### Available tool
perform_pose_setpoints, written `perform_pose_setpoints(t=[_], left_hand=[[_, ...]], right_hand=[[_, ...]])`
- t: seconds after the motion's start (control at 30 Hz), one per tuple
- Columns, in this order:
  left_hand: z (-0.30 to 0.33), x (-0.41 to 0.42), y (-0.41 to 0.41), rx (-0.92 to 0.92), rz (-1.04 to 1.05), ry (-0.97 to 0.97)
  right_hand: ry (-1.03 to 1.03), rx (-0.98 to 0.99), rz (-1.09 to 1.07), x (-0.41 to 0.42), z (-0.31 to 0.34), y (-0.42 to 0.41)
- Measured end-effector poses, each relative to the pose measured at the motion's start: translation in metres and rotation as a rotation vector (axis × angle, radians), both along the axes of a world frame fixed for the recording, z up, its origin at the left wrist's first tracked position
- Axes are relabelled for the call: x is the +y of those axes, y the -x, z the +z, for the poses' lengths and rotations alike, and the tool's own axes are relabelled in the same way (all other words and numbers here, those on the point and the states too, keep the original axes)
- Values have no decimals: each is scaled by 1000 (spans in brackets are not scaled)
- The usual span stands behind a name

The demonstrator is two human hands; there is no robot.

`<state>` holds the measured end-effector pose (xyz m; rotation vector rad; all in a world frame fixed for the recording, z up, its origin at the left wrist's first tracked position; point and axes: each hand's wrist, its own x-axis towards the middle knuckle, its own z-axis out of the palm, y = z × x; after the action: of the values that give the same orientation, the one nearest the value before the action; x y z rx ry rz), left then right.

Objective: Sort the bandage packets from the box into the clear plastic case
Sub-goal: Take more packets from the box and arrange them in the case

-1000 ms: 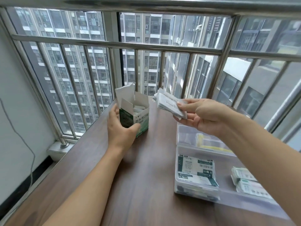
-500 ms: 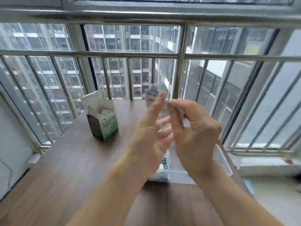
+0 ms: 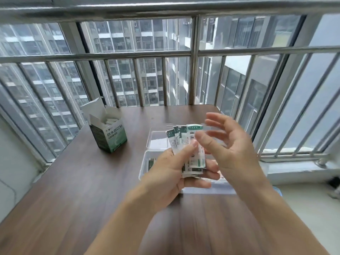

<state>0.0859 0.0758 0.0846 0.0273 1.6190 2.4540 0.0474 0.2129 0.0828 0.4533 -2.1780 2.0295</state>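
My left hand (image 3: pixel 172 174) grips a fanned stack of white-and-green bandage packets (image 3: pixel 185 142), thumb pressed on their front. Beside them my right hand (image 3: pixel 230 146) hovers with spread, relaxed fingers and holds nothing; it is blurred. Both hands are above the clear plastic case (image 3: pixel 156 138), whose lid lies open towards the window. The hands hide most of the case's inside. The green-and-white bandage box (image 3: pixel 110 137) stands open on the table to the left, with more packets showing inside.
The brown wooden table (image 3: pixel 82 190) reaches to a metal window railing (image 3: pixel 193 80) at the far edge and the left side. To the right the table ends, and a floor and a window sill lie below.
The packets have passed from my right hand to my left, which left the box. Both hands came down over the case, and my right hand let go and spread.
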Motion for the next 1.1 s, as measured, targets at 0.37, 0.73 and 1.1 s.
perform_pose_setpoints(t=[0.37,0.73,1.1], left_hand=[[-12,7,1,12,32,80],[-12,-7,23,100,257,302],[-32,-20,56,220,163,987]], right_hand=[[179,-198,99,5,-9,7],[54,-201,-2,43,0,31],[-620,-290,-37,62,1,55]])
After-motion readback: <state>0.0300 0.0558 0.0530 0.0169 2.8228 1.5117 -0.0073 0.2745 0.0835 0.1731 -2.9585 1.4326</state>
